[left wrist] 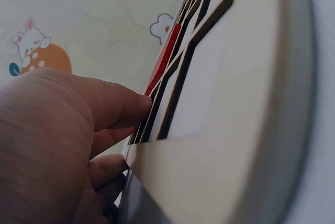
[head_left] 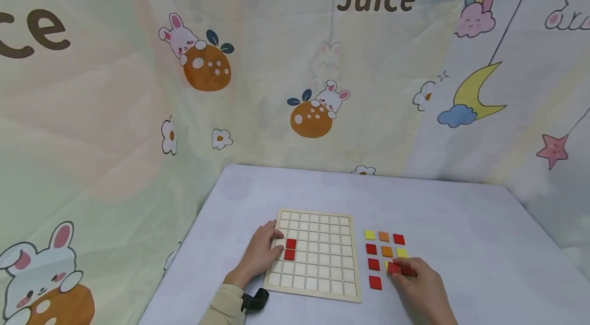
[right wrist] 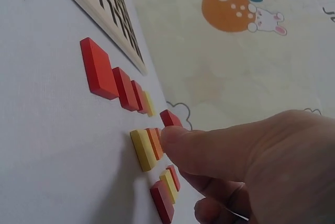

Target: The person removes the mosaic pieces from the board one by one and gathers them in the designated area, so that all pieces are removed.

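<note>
A pale wooden grid board (head_left: 312, 296) lies on the table, with two red tiles (head_left: 291, 243) one below the other in its cells. My left hand (head_left: 259, 249) rests at the board's left edge, thumb and fingertips touching the frame; the left wrist view shows the thumb (left wrist: 118, 103) close to a red tile. To the right of the board, my right hand (head_left: 421, 284) pinches a red tile (right wrist: 170, 118) between thumb and finger, above the loose tiles. A yellow tile (right wrist: 143, 149) lies beneath it. The hand partly hides the tiles below.
Several loose tiles stand in rough columns right of the board: red (head_left: 375, 282), orange (head_left: 386, 251) and yellow (head_left: 370, 235). A pale cloth covers the table (head_left: 461, 233). Printed curtains (head_left: 258, 59) rise behind it and at its sides.
</note>
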Available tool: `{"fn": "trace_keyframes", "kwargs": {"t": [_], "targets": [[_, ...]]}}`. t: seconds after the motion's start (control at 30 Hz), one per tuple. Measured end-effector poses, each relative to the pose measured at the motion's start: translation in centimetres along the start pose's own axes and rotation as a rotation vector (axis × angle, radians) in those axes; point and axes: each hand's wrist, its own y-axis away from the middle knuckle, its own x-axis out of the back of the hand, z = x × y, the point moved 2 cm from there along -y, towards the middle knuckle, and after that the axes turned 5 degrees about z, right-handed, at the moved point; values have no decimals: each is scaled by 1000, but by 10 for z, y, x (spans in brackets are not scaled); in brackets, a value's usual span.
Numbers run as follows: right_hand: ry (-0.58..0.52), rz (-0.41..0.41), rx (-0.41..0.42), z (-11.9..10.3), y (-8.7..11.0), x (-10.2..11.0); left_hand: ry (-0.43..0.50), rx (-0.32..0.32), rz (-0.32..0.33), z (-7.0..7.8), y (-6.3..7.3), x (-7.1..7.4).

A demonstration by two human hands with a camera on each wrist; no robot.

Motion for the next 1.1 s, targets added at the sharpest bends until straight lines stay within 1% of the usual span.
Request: {"fn": "trace_keyframes", "kwargs": {"t": [0.13,0.3,0.43,0.5,0.63,0.8,0.93,1.1], "targets": [[-2,-25,-9,3,0,-1,4,-3,1,1,0,0],[-6,-85,-41,7,2,-3,16,-16,1,3,0,1],[16,-119,-39,8,2,0,15,-15,-2,4,1,2],[29,-127,-30,7,2,1,10,-17,2,4,1,2],[47,-144,-15,6,1,3,9,-2,4,4,0,1],[68,-175,-16,8,2,3,15,8,0,4,0,1],[65,-195,-25,10,3,2,19,14,1,4,0,1],[73,-207,-19,11,3,-1,9,6,2,3,-1,1]]}}
